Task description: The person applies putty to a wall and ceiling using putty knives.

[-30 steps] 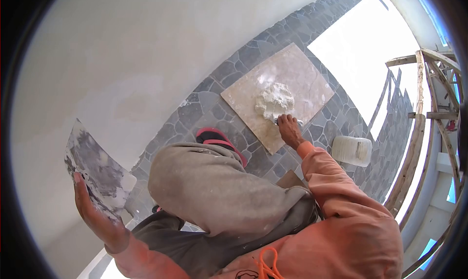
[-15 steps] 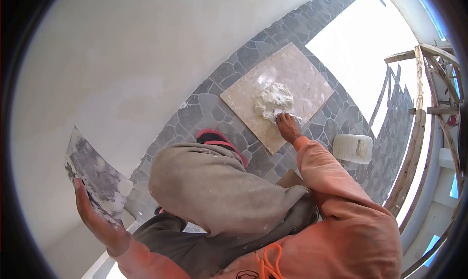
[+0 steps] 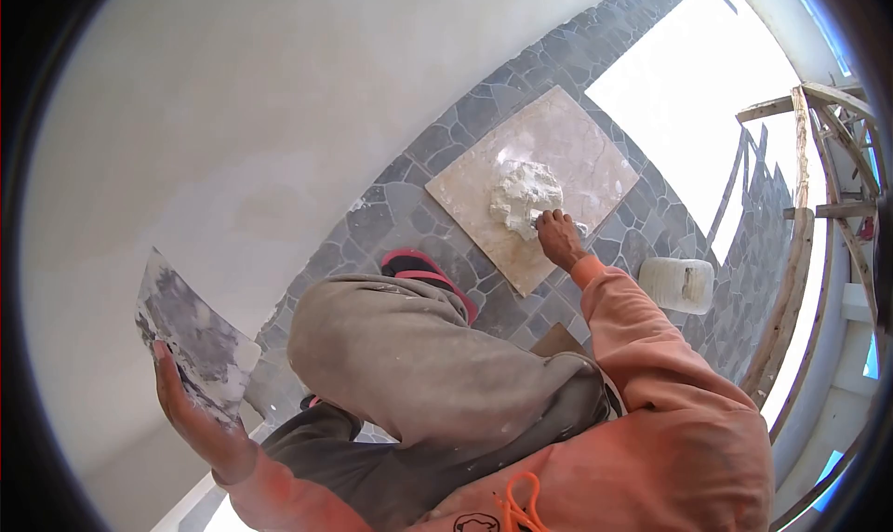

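At the lower left, my left hand [image 3: 197,420] is closed on the edge of a flat, plaster-smeared metal plate [image 3: 195,337], which is tilted up beside the wall. My right hand [image 3: 560,238] reaches forward with its fingers wrapped round a trowel [image 3: 580,228], mostly hidden by the fingers. That tool touches the near right side of a white plaster heap [image 3: 524,193]. The heap sits in the middle of a pinkish square board [image 3: 474,218] on the floor.
A whitish plastic container [image 3: 676,285] stands right of the board on the grey stone floor [image 3: 400,202]. A pale wall [image 3: 270,113] rises on the left. Wooden scaffolding [image 3: 791,281] is at the right. My sandalled foot [image 3: 423,270] is near the board.
My right hand has shifted slightly right and toward me at the heap's edge. My left hand and the metal plate have moved slightly right and down in view.
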Action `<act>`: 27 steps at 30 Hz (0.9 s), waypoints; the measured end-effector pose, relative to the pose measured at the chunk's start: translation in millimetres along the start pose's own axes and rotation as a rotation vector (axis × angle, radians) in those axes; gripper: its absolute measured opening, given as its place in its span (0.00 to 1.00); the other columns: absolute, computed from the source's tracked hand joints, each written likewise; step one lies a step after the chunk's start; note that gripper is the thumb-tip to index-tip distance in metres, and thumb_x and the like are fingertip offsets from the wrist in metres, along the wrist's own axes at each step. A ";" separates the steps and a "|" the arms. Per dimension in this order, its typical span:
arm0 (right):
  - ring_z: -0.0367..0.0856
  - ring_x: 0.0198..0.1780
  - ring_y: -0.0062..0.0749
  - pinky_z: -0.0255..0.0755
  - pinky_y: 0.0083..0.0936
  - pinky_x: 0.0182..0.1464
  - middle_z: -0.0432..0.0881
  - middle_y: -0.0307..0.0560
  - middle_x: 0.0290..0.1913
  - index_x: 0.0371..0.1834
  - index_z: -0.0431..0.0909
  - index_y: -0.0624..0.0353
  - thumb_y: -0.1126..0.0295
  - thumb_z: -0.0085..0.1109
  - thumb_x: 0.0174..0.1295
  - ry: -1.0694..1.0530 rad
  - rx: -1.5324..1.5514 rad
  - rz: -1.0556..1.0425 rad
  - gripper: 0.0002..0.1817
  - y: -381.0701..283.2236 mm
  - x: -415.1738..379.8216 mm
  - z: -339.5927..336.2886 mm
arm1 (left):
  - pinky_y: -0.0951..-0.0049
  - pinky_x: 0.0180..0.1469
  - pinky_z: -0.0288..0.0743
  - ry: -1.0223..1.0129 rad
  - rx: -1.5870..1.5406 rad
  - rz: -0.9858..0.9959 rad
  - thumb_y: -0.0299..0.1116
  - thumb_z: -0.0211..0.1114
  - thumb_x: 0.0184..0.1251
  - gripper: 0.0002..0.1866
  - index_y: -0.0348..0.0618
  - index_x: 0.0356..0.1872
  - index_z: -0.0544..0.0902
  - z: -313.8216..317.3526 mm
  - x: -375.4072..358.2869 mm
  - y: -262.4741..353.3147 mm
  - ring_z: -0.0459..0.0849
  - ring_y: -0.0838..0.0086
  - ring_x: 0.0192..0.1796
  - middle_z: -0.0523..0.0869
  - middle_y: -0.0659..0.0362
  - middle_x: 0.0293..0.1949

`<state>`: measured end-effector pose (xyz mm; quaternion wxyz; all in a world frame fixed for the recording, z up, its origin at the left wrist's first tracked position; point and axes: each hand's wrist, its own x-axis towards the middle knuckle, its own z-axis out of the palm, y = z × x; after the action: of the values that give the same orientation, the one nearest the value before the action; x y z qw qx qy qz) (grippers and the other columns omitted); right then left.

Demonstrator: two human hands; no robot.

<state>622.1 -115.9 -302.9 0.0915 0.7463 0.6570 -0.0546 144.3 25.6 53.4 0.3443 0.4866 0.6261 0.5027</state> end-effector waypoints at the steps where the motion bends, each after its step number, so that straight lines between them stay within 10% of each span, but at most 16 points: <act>1: 0.76 0.49 0.44 0.72 0.37 0.49 0.78 0.55 0.44 0.41 0.80 0.70 0.73 0.52 0.59 0.059 -0.034 0.033 0.12 0.4 3.7 -0.3 | 0.66 0.67 0.68 -0.016 -0.009 -0.001 0.42 0.55 0.77 0.27 0.33 0.68 0.71 0.2 -1.1 2.4 0.74 0.66 0.66 0.74 0.54 0.66; 27: 0.76 0.53 0.48 0.72 0.41 0.51 0.78 0.53 0.47 0.45 0.77 0.66 0.76 0.53 0.59 -0.157 0.057 -0.071 0.12 15.6 -15.1 24.3 | 0.66 0.68 0.67 -0.003 0.023 0.012 0.41 0.54 0.77 0.26 0.34 0.69 0.71 -6.9 4.4 -6.2 0.74 0.67 0.67 0.74 0.55 0.66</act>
<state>636.5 -137.5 -322.5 0.1197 0.7183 0.6719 -0.1350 135.0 27.7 49.5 0.3366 0.4952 0.6284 0.4966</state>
